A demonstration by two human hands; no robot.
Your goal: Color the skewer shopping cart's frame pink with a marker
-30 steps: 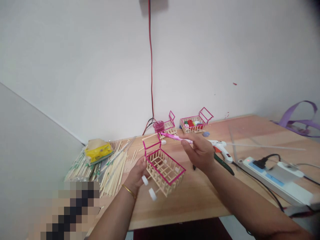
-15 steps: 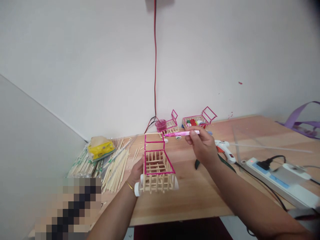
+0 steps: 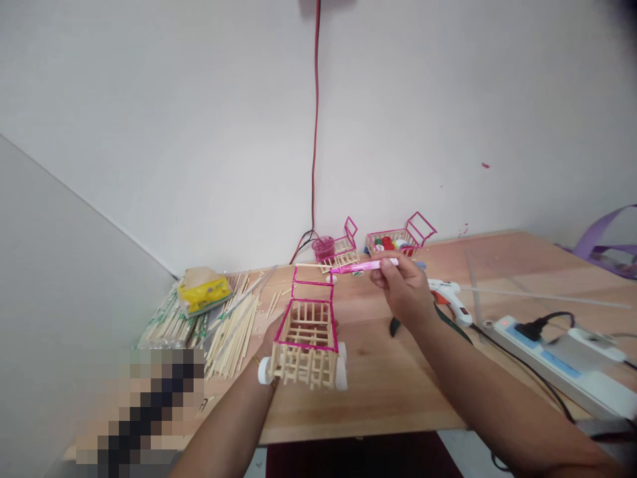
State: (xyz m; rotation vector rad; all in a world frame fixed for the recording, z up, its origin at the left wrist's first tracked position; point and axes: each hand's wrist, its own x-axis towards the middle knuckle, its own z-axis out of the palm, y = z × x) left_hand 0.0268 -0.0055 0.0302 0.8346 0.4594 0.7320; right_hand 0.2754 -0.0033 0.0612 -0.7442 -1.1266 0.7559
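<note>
My left hand (image 3: 275, 330) supports a small wooden-stick cart (image 3: 305, 355) from behind and below; most of its fingers are hidden by the slats. The cart has white round wheels and a top rim and handle frame painted magenta, while the handle's top bar looks bare wood. Between the thumb and fingers of my right hand (image 3: 402, 287) is a pink-and-white paintbrush (image 3: 368, 265). Its magenta tip points left and meets the upper right corner of the handle frame.
Behind stand a cup of magenta paint (image 3: 324, 248), a similar cart (image 3: 346, 247) and another cart (image 3: 393, 238) filled with colourful items. Wooden sticks (image 3: 233, 338) and a yellow packet (image 3: 204, 292) lie left. A glue gun (image 3: 452, 302) and power strip (image 3: 547, 358) are at right.
The cart has turned slightly in my left hand, its front end swinging left and its handle shifting right. My right hand keeps the brush tip at the handle's upper right corner.
</note>
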